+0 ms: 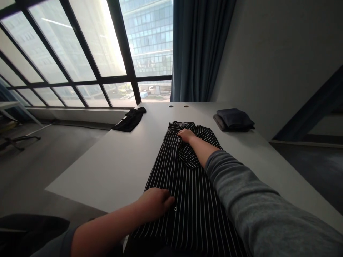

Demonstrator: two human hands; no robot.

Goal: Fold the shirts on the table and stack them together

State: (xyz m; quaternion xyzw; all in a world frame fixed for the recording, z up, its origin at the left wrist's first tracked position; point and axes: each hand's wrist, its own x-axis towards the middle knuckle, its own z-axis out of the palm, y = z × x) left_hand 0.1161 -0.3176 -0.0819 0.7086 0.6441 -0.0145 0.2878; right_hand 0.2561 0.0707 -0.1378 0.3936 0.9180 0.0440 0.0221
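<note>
A black shirt with white pinstripes (195, 203) lies lengthwise on the white table (107, 167), its collar at the far end and a small button (175, 208) showing on the front. My left hand (155, 204) rests on the shirt's near left edge, its fingers curled beside that button. Whether they grip the cloth is hidden. My right hand (186, 135) lies on the upper shirt just below the collar, its fingers together. A grey sleeve (241, 192) covers my right forearm.
A folded dark garment stack (234, 119) sits at the table's far right, and a black garment (130, 120) lies at the far left corner. Two round grommets (170, 106) are set near the far edge. The floor lies beyond the table's left edge, with a dark seat (32, 228) at lower left.
</note>
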